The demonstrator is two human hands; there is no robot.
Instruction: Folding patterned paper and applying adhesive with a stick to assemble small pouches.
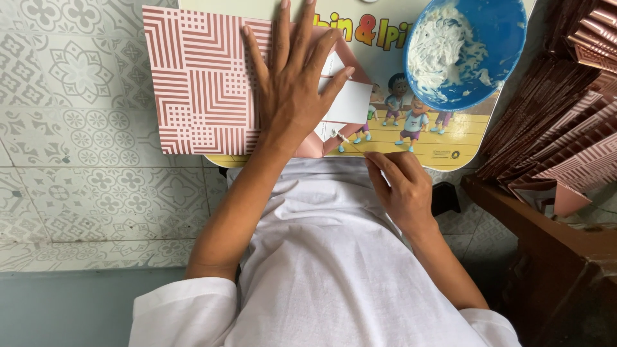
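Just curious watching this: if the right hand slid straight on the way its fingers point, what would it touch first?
The right hand points up and left along the small table's near edge. It would probably first meet the thin white stick and the pink folded flap beside the left hand. Depth is unclear.

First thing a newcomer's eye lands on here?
The left hand pressed flat, fingers spread, on a pink striped paper piece at the top centre, lying on a small cartoon-printed table. To its right sits a blue bowl smeared with white paste. The right hand rests at the table's near edge, and a stack of like pink pieces fills the right side.
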